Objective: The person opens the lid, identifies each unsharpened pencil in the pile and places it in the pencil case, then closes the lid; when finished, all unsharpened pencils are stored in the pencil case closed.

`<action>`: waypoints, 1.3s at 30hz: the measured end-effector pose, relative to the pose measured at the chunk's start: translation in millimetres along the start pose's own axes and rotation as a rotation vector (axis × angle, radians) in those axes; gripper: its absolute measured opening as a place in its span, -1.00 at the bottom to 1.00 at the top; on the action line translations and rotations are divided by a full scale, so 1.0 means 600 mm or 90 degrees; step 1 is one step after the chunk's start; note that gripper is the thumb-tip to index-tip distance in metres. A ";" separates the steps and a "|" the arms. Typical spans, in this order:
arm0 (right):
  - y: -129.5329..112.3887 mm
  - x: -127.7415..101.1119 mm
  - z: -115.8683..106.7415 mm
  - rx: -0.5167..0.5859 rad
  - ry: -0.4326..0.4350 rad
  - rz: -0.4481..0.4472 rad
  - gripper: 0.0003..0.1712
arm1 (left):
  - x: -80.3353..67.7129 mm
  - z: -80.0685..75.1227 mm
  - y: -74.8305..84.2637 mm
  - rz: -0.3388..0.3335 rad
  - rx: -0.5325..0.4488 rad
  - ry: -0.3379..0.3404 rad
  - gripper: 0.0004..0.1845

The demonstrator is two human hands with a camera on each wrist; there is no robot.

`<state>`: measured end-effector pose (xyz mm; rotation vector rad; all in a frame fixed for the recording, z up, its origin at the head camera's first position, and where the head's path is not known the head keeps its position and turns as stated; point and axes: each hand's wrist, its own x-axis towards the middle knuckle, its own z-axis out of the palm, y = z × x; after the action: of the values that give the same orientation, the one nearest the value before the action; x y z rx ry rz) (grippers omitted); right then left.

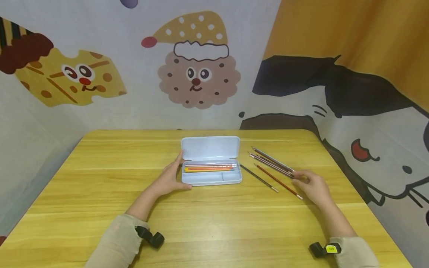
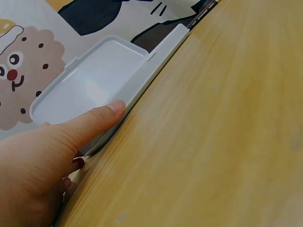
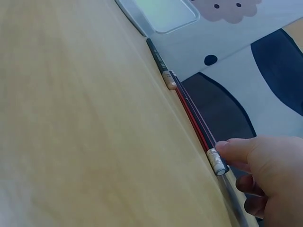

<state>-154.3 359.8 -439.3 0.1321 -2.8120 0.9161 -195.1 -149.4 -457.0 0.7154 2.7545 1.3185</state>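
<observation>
A pale blue pencil case lies on the table with its lid raised. Several pencils, with yellow, orange and dark red bodies, fill its back compartment. My left hand grips the case's left end, thumb along the front wall and fingers toward the back. To the right, my right hand pinches the near end of a dark pencil between thumb and index finger. A silver-grey pencil lies close along it. The right wrist view shows the thumb beside the pencil ends, where overlap hides part of the pinch.
A red-brown pencil with a white end and a dark green pencil lie slantwise between the case and my right hand. The wood-patterned table ends at a wall cloth printed with cartoons.
</observation>
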 end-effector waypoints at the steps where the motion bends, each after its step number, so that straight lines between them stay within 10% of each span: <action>1: 0.001 0.001 0.000 0.000 -0.003 0.003 -0.65 | 0.000 0.000 0.000 -0.002 0.000 -0.001 0.46; 39: -0.004 -0.003 0.011 -0.059 0.009 -0.010 -0.75 | 0.000 0.000 -0.001 -0.028 -0.007 -0.010 0.44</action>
<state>-153.2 354.1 -443.6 0.1342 -2.8307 0.7785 -195.5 -149.6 -457.8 0.6582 2.7315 1.3138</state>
